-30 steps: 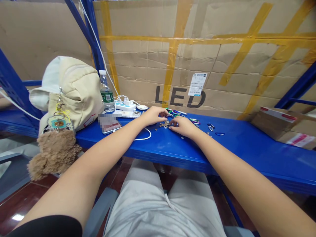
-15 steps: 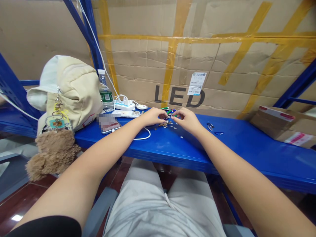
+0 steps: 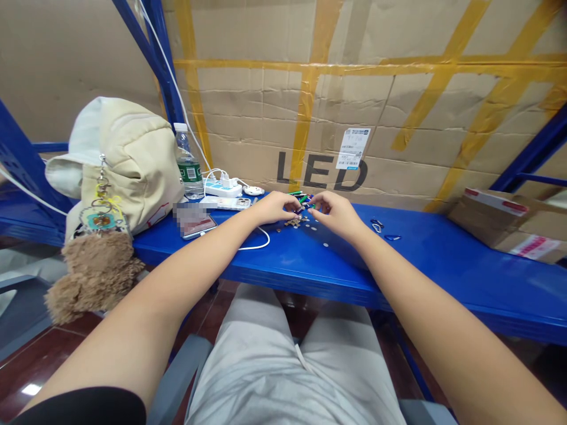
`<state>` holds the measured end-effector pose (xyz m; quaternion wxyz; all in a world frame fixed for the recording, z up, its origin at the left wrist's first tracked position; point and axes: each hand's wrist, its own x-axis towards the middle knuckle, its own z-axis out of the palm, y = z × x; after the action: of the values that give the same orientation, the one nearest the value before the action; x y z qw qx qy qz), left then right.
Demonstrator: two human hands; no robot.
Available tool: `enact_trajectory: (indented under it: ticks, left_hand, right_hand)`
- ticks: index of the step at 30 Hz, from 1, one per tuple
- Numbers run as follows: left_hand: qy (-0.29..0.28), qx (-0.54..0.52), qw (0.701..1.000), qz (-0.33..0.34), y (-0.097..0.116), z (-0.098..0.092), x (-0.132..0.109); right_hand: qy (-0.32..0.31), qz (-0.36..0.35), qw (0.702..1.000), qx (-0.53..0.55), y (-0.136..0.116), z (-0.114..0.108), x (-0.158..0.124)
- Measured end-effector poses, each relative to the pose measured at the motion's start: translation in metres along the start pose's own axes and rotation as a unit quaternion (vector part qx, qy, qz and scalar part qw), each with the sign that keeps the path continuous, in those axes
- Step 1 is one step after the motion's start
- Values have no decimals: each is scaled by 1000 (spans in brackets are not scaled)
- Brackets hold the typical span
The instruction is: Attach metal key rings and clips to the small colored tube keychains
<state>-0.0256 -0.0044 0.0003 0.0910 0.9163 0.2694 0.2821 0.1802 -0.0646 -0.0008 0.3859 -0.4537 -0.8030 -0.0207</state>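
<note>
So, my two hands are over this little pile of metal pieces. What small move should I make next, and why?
I would probably pinch out a single piece with the right hand. The small metal pieces lie loose and close together on the blue shelf, just under its fingertips, and the left hand is beside them.

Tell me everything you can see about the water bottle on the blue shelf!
The clear plastic water bottle stands upright on the blue metal shelf, right beside the cream bag. It has a pale cap and a dark green label with white writing too small to read. No hand touches it.
</note>
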Motion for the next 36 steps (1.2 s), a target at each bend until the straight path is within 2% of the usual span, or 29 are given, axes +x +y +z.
enact_trajectory:
  ticks: [7, 9, 11, 13, 17, 18, 20, 31, 36]
  left_hand:
    - [-14, 2, 1000, 9, -4, 1, 1]
    - [-8, -8, 1000, 0, -3, 1, 0]
    - [-1, -19, 1000, -12, -3, 0, 0]
    - [-1, -8, 1000, -20, -3, 0, 0]
    - [-22, 34, 999, -27, -1, -2, 0]
    - [-27, 40, 998, -30, -1, -2, 0]
    - [-33, 49, 998, -35, 1, -3, 0]
    - [-47, 60, 997, -29, 4, -2, 0]
    - [-54, 63, 996, -14, 7, -2, -1]
  right_hand:
    - [-62, -64, 996, -25, 0, 2, -2]
    - [-49, -47, 997, -24, 1, 1, -2]
    - [-26, -6, 999, -31, 2, -2, -1]
    - [-34, 45, 997, -53, 4, -6, -1]
    - [-196, 121, 968, -100, 7, -13, -3]
    - [-226, 135, 960, -99, 8, -13, -3]
    - [-246, 152, 953, -85, 9, -12, -3]
    - [-260, 185, 947, -34, 13, -7, 1]
    - [-168, 186, 966, 65, 8, -12, 0]
